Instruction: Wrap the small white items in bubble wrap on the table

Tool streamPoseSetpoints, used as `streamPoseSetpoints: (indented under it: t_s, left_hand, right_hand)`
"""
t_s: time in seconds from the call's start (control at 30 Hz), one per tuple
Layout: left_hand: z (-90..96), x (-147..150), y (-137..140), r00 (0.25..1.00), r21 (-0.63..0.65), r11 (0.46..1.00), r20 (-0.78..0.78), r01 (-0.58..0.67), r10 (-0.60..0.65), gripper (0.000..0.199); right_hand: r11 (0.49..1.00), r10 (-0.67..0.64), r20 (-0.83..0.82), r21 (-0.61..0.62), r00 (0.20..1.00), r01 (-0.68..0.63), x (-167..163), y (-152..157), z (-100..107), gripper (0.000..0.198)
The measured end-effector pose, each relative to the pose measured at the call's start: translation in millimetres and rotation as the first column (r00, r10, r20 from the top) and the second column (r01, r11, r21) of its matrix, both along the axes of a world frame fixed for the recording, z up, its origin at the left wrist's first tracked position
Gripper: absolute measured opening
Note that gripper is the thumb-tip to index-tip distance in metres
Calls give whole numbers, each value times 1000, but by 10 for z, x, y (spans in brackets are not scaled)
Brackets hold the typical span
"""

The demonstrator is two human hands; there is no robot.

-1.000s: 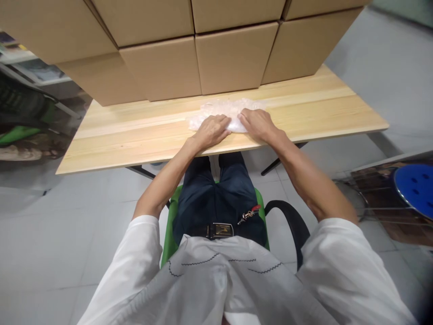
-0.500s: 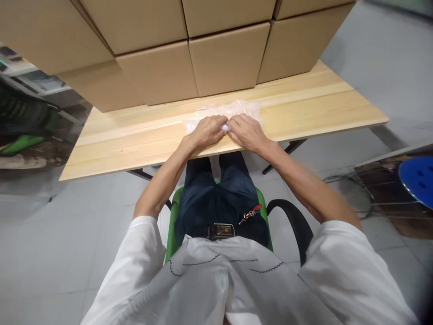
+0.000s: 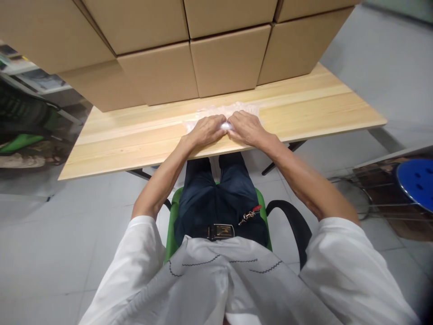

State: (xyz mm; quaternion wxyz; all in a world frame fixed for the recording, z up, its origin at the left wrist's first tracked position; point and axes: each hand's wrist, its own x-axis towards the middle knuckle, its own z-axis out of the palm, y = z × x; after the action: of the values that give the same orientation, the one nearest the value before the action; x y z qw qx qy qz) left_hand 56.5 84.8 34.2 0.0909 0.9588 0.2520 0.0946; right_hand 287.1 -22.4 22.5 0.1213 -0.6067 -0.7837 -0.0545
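Note:
A sheet of clear, pinkish plastic wrap (image 3: 233,108), perhaps bubble wrap, lies crumpled on the wooden table (image 3: 304,110). At its near edge my left hand (image 3: 209,129) and my right hand (image 3: 246,127) rest side by side, fingers curled over a whitish roll (image 3: 226,126). Only a short stretch of this roll shows between the thumbs; the rest is under my hands. It looks like rolled-up wrap, but whether something is inside it I cannot tell. Both hands are closed on it, close to the table's front edge.
Brown cardboard boxes (image 3: 233,58) stand stacked along the back of the table. I sit on a green chair (image 3: 173,243) with black armrests. A blue stool (image 3: 416,180) is at the right, and a dark chair (image 3: 23,108) with shelves behind it is at the left.
My right hand has shifted slightly, and a little more of the whitish roll shows between my hands. The far edge of the wrap sits slightly nearer. My left hand has hardly moved.

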Motion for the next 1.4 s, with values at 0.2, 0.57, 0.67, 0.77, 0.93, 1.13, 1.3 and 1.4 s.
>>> streamPoseSetpoints:
  t_s: [0.2, 0.57, 0.67, 0.77, 0.93, 1.13, 1.3, 1.4]
  left_hand:
    - [-16, -39, 56, 999, 63, 997, 31, 34, -36, 46]
    - [-141, 346, 123, 997, 106, 992, 13, 74, -75, 57]
    - [-172, 449, 279, 1000, 69, 997, -7, 26, -26, 52]
    - [-231, 519, 428, 998, 21, 1000, 61, -16, 15, 48]
    - [-201, 461, 488, 990, -70, 997, 142, 26, -16, 58]
    - [-108, -35, 143, 954, -77, 993, 280, -93, 111, 74]
    - [-237, -199, 142, 961, 14, 990, 244, -139, 131, 77]
    - [-332, -66, 222, 942, 26, 976, 269, -218, 203, 69]
  right_hand:
    - [990, -26, -51, -139, 998, 18, -11, 29, 242, 40]
    - [973, -144, -279, -213, 949, 85, 253, 206, 320, 49]
    - [988, -148, -180, -71, 972, 138, 179, 103, 205, 53]
    - [997, -66, -127, 20, 990, 69, 63, 3, 52, 56]
    - [998, -20, -91, 51, 996, 25, -57, 26, -107, 68]
    - [992, -123, -77, 8, 989, 124, -187, 177, -111, 54]
    - [987, -162, -112, -6, 980, 162, -253, 232, -122, 46]
    - [985, -170, -159, 11, 972, 174, -232, 228, -154, 48]
